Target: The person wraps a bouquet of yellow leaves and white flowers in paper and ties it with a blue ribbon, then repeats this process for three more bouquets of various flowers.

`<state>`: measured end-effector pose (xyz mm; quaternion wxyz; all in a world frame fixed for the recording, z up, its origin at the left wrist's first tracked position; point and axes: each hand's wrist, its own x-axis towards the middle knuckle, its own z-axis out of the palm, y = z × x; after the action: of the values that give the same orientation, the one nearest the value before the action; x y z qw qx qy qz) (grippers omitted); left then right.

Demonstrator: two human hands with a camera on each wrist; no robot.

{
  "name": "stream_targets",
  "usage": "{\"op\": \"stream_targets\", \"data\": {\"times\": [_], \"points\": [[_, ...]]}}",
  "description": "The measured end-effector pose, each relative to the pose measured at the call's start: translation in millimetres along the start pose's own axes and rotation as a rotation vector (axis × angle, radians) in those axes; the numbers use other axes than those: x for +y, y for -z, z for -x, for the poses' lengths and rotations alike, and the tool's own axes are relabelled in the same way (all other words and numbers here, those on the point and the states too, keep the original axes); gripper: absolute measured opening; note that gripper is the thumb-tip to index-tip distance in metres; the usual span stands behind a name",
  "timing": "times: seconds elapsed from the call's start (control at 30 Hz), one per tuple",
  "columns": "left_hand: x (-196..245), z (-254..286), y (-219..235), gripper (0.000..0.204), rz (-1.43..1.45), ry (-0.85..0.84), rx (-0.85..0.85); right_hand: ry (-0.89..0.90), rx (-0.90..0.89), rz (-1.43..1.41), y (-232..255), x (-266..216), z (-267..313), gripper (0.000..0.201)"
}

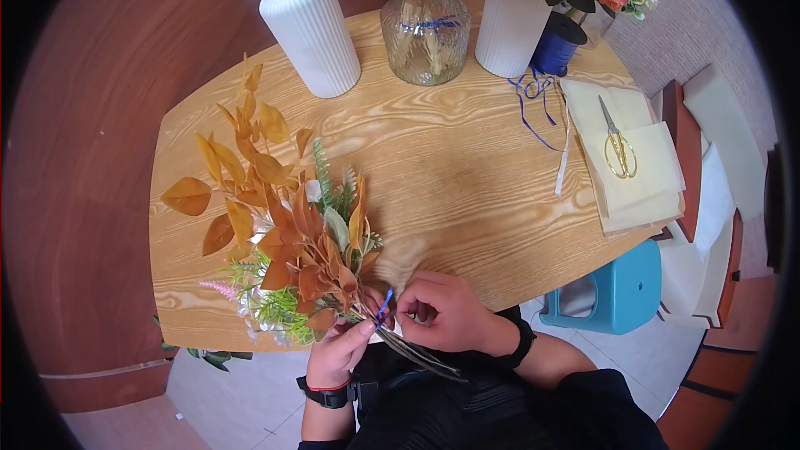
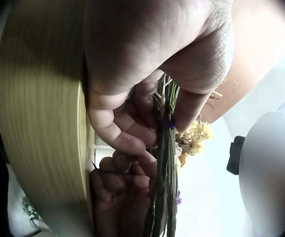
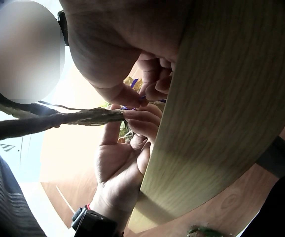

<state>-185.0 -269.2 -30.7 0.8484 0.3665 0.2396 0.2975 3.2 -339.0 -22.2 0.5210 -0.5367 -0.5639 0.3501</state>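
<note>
My left hand (image 1: 340,348) grips a bouquet of artificial flowers by its stems (image 1: 421,356) at the near table edge. Orange-brown leaves (image 1: 283,242) fill most of the bouquet, with green fern (image 1: 323,179), grassy sprigs and a pink spike at the left. A blue ribbon (image 1: 385,307) goes round the stems beside my left thumb; the left wrist view shows its band (image 2: 168,124) on the green stems. Close on the right, my right hand (image 1: 454,310) pinches the ribbon between thumb and curled fingers, and a strand runs to these fingertips in the right wrist view.
At the back stand a white ribbed vase (image 1: 312,37), a glass vase (image 1: 425,37) with stems, and another white vase (image 1: 510,25) beside flowers. A blue ribbon spool (image 1: 558,43) trails loose ends. Gold-handled scissors (image 1: 618,150) lie on cream wrapping sheets (image 1: 642,192). A teal stool (image 1: 621,292) stands right.
</note>
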Motion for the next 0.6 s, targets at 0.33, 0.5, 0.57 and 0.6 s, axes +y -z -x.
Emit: {"op": "stream_targets", "data": {"times": [0.33,0.5,0.57,0.6], "points": [[-0.2,-0.7,1.5,0.030,-0.001,0.000,-0.007,0.010,-0.012,0.010,0.3,1.0,0.6,0.010],[2.2,-1.2,-1.8,0.029,-0.007,0.005,-0.008,0.009,-0.018,0.009,0.3,1.3,0.7,0.010],[1.9,-1.0,-1.6,0.029,-0.011,0.004,-0.008,0.014,-0.018,0.005,0.0,2.1,1.1,0.010],[1.5,-0.9,-1.2,0.029,-0.011,0.005,-0.005,0.017,-0.017,0.007,0.2,1.8,0.9,0.010]]}}
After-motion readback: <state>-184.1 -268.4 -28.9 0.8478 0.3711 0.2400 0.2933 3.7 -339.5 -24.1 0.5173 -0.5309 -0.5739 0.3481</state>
